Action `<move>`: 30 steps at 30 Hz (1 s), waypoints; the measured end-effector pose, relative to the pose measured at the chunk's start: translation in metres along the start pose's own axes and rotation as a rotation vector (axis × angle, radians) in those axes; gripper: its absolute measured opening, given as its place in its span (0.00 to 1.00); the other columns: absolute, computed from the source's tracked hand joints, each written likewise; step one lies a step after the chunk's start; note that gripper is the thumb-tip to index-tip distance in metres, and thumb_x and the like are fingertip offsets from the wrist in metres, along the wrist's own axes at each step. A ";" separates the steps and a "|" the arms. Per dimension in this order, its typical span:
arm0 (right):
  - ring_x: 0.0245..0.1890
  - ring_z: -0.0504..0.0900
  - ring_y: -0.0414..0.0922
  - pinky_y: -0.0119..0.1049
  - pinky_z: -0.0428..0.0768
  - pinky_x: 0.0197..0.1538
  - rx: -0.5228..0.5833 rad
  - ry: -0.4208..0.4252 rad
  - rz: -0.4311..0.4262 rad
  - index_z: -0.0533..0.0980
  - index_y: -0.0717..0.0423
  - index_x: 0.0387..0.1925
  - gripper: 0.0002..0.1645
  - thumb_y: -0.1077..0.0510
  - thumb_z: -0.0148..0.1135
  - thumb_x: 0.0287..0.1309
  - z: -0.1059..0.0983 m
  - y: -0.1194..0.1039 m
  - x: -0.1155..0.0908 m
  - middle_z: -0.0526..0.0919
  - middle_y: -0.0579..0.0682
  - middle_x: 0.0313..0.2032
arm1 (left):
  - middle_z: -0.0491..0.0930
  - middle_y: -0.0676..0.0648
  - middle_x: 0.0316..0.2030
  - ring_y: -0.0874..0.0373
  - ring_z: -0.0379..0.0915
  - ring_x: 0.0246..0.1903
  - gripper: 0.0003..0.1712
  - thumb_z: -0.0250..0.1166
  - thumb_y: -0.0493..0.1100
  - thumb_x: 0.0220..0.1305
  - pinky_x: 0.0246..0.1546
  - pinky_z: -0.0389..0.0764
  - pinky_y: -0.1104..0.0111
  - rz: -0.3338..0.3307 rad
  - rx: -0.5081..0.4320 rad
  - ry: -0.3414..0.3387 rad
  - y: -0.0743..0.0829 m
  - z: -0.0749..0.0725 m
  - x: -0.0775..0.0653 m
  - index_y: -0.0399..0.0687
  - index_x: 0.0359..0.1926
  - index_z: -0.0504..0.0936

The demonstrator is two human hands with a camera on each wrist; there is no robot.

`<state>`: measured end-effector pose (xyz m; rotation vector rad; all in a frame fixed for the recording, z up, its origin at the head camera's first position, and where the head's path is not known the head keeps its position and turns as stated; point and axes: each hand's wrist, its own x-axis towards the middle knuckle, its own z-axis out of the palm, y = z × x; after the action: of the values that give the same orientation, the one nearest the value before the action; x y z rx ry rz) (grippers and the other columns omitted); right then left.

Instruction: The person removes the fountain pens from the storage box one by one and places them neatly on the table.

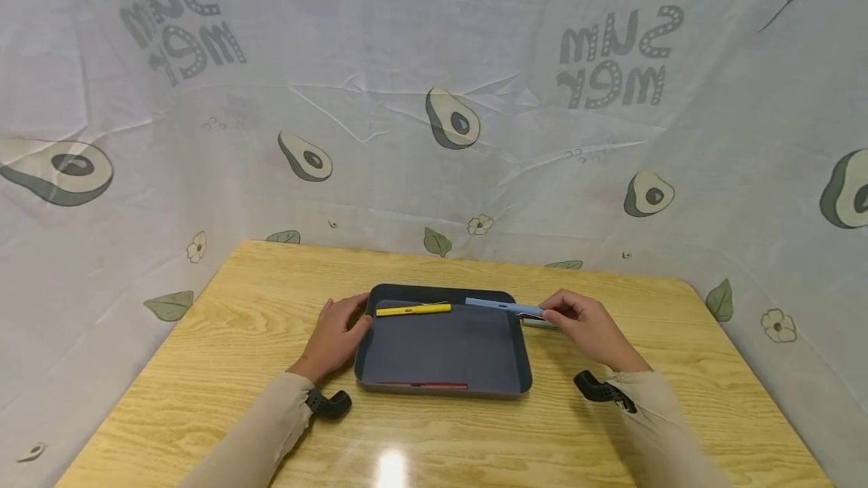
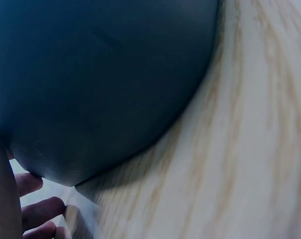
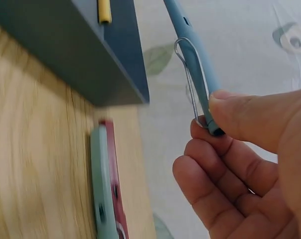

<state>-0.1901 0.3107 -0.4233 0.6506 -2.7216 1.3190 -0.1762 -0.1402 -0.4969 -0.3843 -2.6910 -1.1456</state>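
Note:
My right hand (image 1: 588, 326) pinches a light blue pen (image 1: 498, 305) by its clip end, between thumb and fingers. The pen points left over the far right corner of a dark grey tray (image 1: 441, 349). At the tray's left side, my left hand (image 1: 335, 333) grips the rim. A yellow pen (image 1: 414, 309) lies along the far wall inside the tray, and a red pen (image 1: 434, 385) lies along the near wall. On the table under my right hand, a pale green pen (image 3: 101, 184) and a dark red pen (image 3: 113, 174) lie side by side.
The tray stands on a wooden table (image 1: 285, 285). A pale curtain (image 1: 380, 96) printed with avocados and leaves hangs behind and beside it. Black straps with camera mounts are on the left wrist (image 1: 328, 403) and right wrist (image 1: 603, 388).

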 end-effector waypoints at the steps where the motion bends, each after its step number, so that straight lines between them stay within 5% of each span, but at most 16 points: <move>1: 0.34 0.82 0.53 0.32 0.79 0.33 -0.012 0.006 0.006 0.85 0.53 0.45 0.06 0.60 0.63 0.71 -0.003 0.002 0.000 0.85 0.53 0.41 | 0.74 0.40 0.69 0.41 0.67 0.70 0.29 0.57 0.48 0.77 0.78 0.41 0.40 -0.001 0.001 0.002 0.000 0.000 -0.001 0.43 0.74 0.71; 16: 0.31 0.76 0.49 0.34 0.74 0.31 -0.118 -0.015 0.097 0.82 0.59 0.47 0.10 0.57 0.59 0.75 -0.044 0.046 0.006 0.83 0.56 0.39 | 0.74 0.41 0.69 0.42 0.67 0.71 0.29 0.57 0.48 0.78 0.78 0.41 0.41 -0.002 0.004 0.007 -0.005 0.003 0.000 0.44 0.75 0.71; 30: 0.41 0.82 0.45 0.40 0.82 0.43 -0.202 -0.053 0.161 0.83 0.57 0.48 0.12 0.55 0.59 0.76 -0.045 0.082 0.009 0.86 0.52 0.43 | 0.75 0.40 0.68 0.40 0.68 0.70 0.29 0.58 0.47 0.77 0.78 0.42 0.41 0.009 0.006 0.031 -0.005 0.006 -0.001 0.43 0.74 0.72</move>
<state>-0.2362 0.3866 -0.4533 0.4641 -2.9519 1.0468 -0.1774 -0.1390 -0.5044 -0.3744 -2.6633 -1.1310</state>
